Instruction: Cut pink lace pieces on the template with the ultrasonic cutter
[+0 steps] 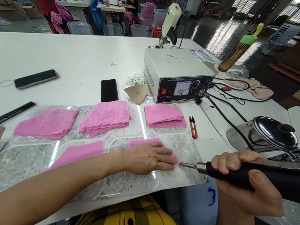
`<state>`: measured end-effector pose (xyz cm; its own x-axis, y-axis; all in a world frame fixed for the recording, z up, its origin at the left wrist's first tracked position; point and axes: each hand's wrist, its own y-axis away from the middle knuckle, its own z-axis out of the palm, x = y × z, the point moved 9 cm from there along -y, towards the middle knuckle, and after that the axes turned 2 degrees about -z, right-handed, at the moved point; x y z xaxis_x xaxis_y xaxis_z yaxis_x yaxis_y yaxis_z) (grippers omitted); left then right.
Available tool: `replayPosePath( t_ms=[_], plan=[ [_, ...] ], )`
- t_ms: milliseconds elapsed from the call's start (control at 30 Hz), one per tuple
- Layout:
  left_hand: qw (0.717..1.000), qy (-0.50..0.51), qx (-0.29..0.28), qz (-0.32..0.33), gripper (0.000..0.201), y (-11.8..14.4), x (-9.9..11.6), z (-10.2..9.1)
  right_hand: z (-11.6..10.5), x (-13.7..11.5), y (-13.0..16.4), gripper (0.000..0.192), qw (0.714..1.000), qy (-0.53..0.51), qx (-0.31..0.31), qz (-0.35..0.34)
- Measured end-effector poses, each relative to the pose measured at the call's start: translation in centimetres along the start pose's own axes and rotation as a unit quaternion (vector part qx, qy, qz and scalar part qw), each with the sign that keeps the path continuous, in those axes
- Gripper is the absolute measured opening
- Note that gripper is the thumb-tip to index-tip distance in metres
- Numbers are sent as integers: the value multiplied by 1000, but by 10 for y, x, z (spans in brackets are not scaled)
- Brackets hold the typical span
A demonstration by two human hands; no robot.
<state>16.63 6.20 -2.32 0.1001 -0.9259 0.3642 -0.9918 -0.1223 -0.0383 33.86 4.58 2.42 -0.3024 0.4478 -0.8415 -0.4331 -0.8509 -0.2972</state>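
Pink fabric piece (167, 151) lies flat on the marbled mat (19, 164) right in front of us, pinned under our left hand (149, 158), whose fingers are spread and pressed down on it. Our right hand (241, 181) is wrapped tight around the black handle of the welding tool (251, 171), its metal tip touching the piece's near corner, so we judge this piece is only just being worked. Beside it waits another flat pink piece (76, 153). Farther back sit three pink stacks (105, 117), which look finished or queued; we cannot tell which. Beyond them stands the control box (178, 72).
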Motion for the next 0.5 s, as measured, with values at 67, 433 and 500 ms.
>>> replayPosePath(
  t_ms=[67, 433, 500],
  plan=[
    [1000, 0, -20, -5, 46, -1, 0, 1, 0, 3, 1, 25, 1000, -2, 2, 11],
    [999, 31, -1, -10, 49, 0, -1, 0, 1, 0, 2, 20, 999, 36, -1, -12],
    [999, 30, -24, -17, 49, 0, -2, 3, 0, -2, 2, 18, 999, 47, 4, -19]
  ],
)
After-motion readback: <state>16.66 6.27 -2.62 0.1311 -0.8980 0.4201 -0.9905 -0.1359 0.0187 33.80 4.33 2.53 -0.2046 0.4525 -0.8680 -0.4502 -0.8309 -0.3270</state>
